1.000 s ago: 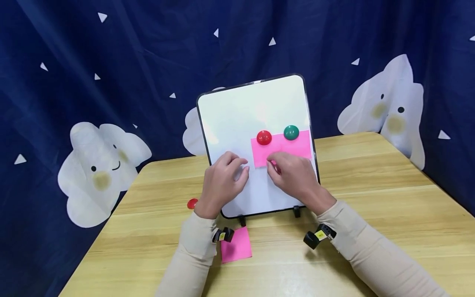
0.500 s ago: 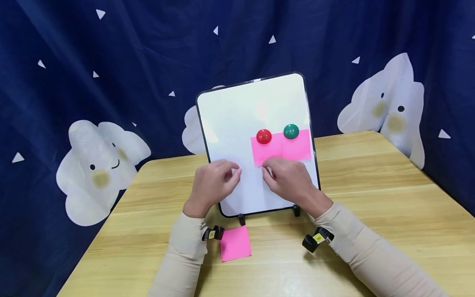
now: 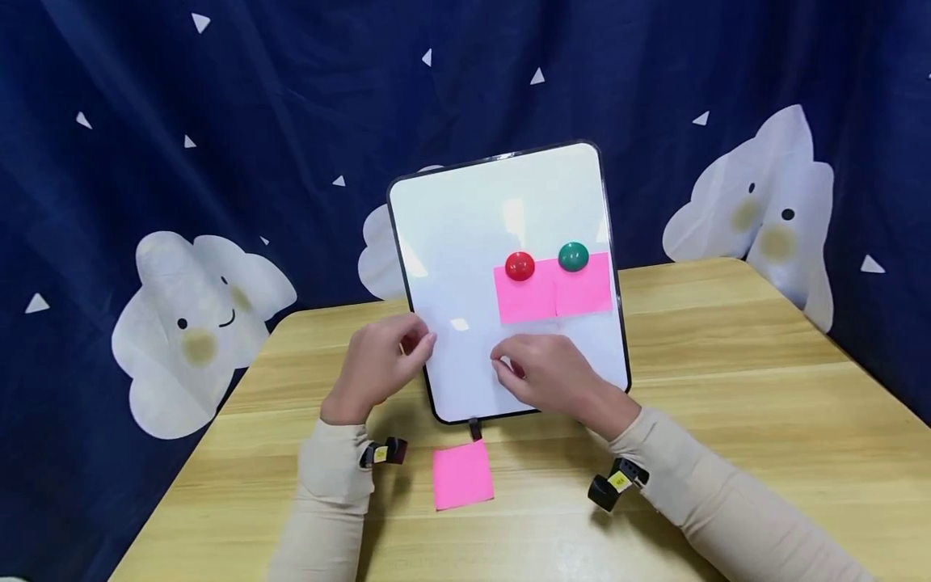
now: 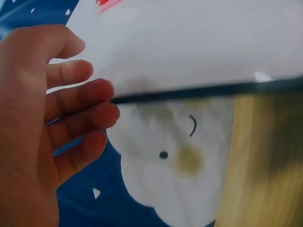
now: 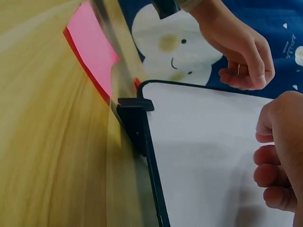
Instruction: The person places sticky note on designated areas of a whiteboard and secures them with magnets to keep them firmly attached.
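A: Start at the left. What is the left hand (image 3: 378, 364) doing?

B: It hangs by the left edge of the whiteboard (image 3: 480, 218), fingers loosely bent, a narrow gap between thumb and forefinger, nothing in it. Whether it touches the frame, I can't tell.

A: And near it?

B: In the right wrist view a bit of red (image 5: 137, 82) peeks past the board's lower left corner. Perhaps a spare magnet; too little shows. Next, on the worktop (image 3: 727, 364), a pink notepad (image 3: 463, 477) lies just in front of the board's left foot (image 3: 476, 429).

A: On the board itself?

B: The left note (image 3: 525, 301), pink, with a red magnet (image 3: 520, 266) at its upper edge. Below that, in front of the board, is the right hand (image 3: 549, 372), fingers curled in, thumb close to the forefinger; I see nothing held. Farthest right, the right note (image 3: 584, 287), also pink, under a green magnet (image 3: 573, 256).

A: Which step is this, then?

B: My reading: both notes are fastened, and the hands are between one note and another.

A: What does the next move call for?

B: If a third belongs up there, I'd say peeling one sheet cleanly off the pad, then finding another magnet to hold it.
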`<state>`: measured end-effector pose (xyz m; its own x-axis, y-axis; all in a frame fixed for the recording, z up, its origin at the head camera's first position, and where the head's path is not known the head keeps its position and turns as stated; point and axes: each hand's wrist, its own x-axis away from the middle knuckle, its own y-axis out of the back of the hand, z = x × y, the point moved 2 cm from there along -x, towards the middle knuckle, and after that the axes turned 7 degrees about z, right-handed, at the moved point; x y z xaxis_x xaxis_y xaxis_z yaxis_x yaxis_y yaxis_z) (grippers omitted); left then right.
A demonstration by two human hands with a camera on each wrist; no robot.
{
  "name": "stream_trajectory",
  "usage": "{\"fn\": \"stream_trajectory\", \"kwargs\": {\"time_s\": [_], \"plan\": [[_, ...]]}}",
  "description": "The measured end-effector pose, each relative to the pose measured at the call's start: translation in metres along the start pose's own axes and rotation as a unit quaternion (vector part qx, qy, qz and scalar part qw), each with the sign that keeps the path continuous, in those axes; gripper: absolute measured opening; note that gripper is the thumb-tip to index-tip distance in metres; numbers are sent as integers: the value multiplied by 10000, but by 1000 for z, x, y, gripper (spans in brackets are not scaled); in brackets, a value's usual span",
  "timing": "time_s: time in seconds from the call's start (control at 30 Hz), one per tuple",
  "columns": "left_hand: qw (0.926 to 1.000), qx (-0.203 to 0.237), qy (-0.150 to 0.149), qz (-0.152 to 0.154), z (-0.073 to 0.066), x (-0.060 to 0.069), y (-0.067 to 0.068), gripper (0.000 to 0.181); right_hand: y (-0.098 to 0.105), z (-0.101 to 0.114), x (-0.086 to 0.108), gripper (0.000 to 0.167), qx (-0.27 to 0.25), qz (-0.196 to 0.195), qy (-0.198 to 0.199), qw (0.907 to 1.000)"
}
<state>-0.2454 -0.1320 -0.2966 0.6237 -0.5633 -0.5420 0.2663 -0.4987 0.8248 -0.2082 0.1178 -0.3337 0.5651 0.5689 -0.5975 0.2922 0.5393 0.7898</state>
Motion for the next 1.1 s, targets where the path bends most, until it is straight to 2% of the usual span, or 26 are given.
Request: {"fn": "stream_trajectory", "kwargs": {"time_s": [0.13,0.3,0.4,0.57,0.8,1.0,1.1], "plan": [[9995,174,253,58,14,6,8,16,-3,5,1,7,-152,186,-10,9997],[9950,342,867,346,30,14,12,12,-9,11,2,7,-283,421,55,9987],[9890,382,1260,671,38,19,12,11,-13,17,2,6,-362,528,156,9978],[9747,463,1772,1283,50,25,6,16,-19,25,3,6,-217,618,326,9973],[9598,616,2130,1720,63,34,-1,16,-26,34,3,8,-396,1204,192,9917],[9472,538,2395,2060,71,43,-2,18,-29,42,4,8,-585,1691,409,9830],[9412,548,2497,2209,74,46,-4,18,-30,44,5,9,-618,1956,395,9779]]}}
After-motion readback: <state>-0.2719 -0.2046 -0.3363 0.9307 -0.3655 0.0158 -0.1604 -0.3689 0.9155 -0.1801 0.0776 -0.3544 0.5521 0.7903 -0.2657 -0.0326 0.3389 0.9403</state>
